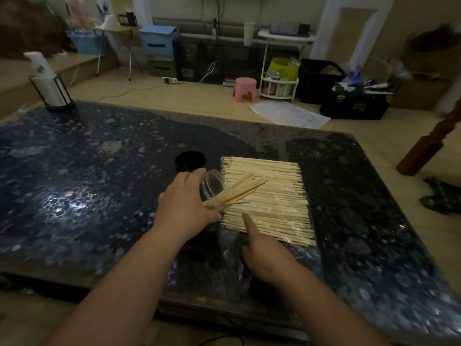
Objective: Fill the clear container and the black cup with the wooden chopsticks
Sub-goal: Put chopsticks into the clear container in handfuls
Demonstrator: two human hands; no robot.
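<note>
My left hand (185,203) grips the clear container (214,186), which is tilted with its mouth toward the right. Several wooden chopsticks (237,192) stick out of it over the pile. The pile of wooden chopsticks (274,203) lies on clear plastic wrap in the middle of the table. The black cup (190,161) stands upright just behind my left hand and looks empty. My right hand (264,253) hovers at the pile's near edge, index finger pointing at the chopsticks, the other fingers curled and holding nothing.
The dark speckled table (87,183) has a paper-towel holder (51,81) at its far left corner. A wooden post (429,146) rises past the right edge. Beyond the table the floor holds a pink stool (245,89), bins and boxes.
</note>
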